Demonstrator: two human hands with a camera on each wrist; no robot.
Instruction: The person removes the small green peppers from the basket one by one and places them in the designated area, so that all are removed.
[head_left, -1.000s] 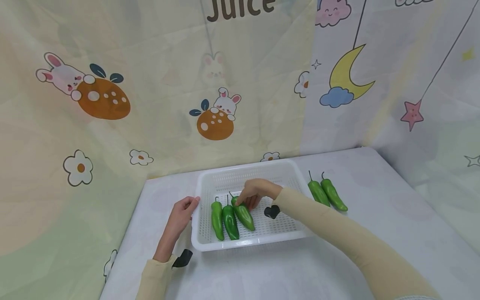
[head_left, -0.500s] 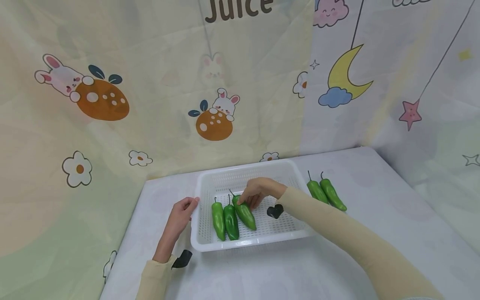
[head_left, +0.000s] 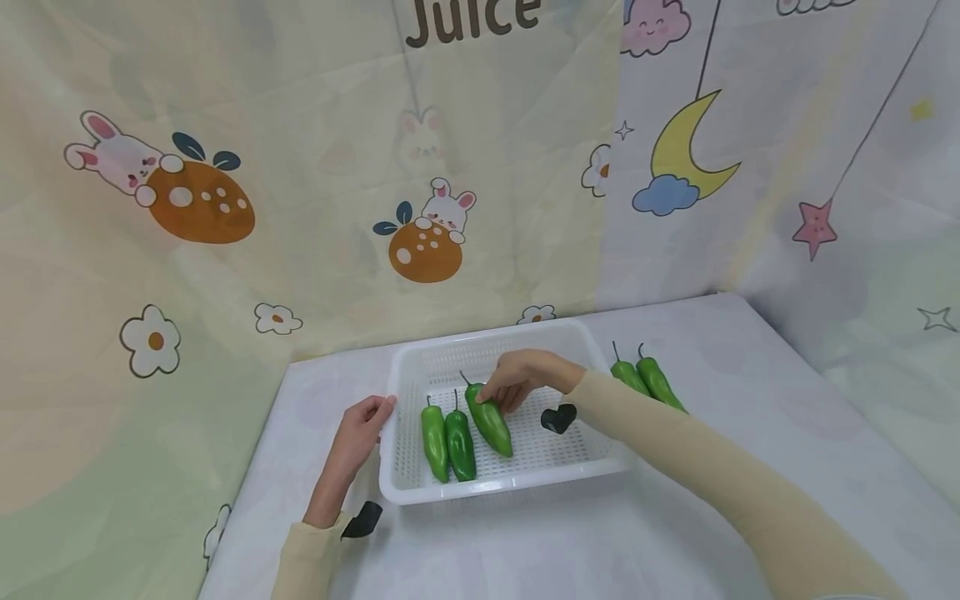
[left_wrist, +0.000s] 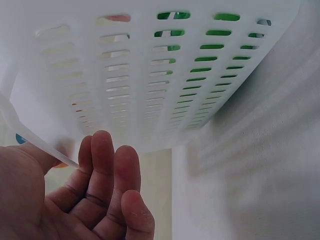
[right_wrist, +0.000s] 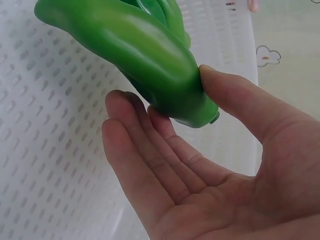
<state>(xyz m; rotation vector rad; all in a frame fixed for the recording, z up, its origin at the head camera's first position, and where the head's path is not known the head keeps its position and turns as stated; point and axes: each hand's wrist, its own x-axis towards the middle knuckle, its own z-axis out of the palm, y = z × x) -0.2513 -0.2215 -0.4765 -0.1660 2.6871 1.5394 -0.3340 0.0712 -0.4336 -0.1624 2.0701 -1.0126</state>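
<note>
A white perforated plastic basket (head_left: pixel 420 493) sits on the table. My left hand (head_left: pixel 360 433) pinches its left rim, with the thumb over the edge and the fingers outside the wall in the left wrist view. Inside the basket, my right hand (head_left: pixel 521 379) pinches a green chili pepper (head_left: pixel 491 427) near its stem end, between thumb and fingers (right_wrist: pixel 150 150). Just left of it, a darker green pepper (head_left: pixel 460 446) and a lighter green pepper (head_left: pixel 434 442) lie side by side on the basket floor, stems pointing away.
Two more green peppers (head_left: pixel 660 383) lie on the white table (head_left: pixel 750 400) right of the basket, partly hidden by my right sleeve. A printed cloth (head_left: pixel 322 208) hangs behind the table.
The right hand has shifted slightly away and to the right. The held pepper has come with it, and the gap to the darker pepper has widened. My left hand stays on the rim.
</note>
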